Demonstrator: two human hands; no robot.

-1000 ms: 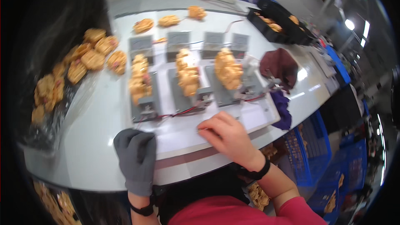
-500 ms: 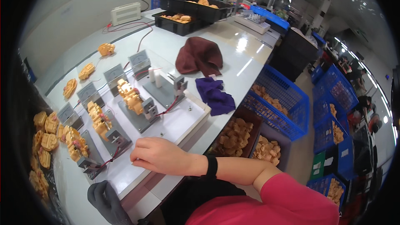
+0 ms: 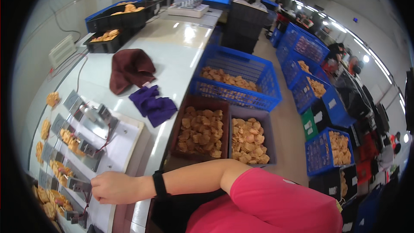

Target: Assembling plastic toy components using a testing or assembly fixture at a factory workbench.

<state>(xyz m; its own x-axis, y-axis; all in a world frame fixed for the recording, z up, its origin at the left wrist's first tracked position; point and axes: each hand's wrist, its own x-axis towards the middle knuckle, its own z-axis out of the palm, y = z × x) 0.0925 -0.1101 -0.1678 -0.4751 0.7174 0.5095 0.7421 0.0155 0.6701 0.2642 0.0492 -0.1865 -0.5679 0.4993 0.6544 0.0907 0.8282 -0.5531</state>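
Note:
My right hand [image 3: 114,188], bare with a black band on the wrist, is closed with curled fingers beside a grey clamp [image 3: 79,185] on a white board [image 3: 125,149]. What the fingers hold, if anything, is hidden. An orange moulded part [image 3: 61,171] with several pieces sits on the fixture by that clamp, and another orange part [image 3: 71,141] lies on the fixture behind it. The farthest fixture [image 3: 95,123] carries no orange part. Small panel meters [image 3: 72,100] stand along the board's far side. Of my left hand in its dark grey glove [image 3: 92,228], only a sliver shows at the lower edge.
A brown cloth [image 3: 129,71] and a purple cloth [image 3: 153,105] lie on the white table. Black trays [image 3: 142,17] of orange parts stand at the back. Right of the table are a blue crate [image 3: 269,90], a brown bin [image 3: 226,123] and a grey bin [image 3: 269,123], all holding parts.
The view has swung to the right, so the board and fixtures now sit lower left. My left glove has almost left the picture; my right hand stays curled near the clamps.

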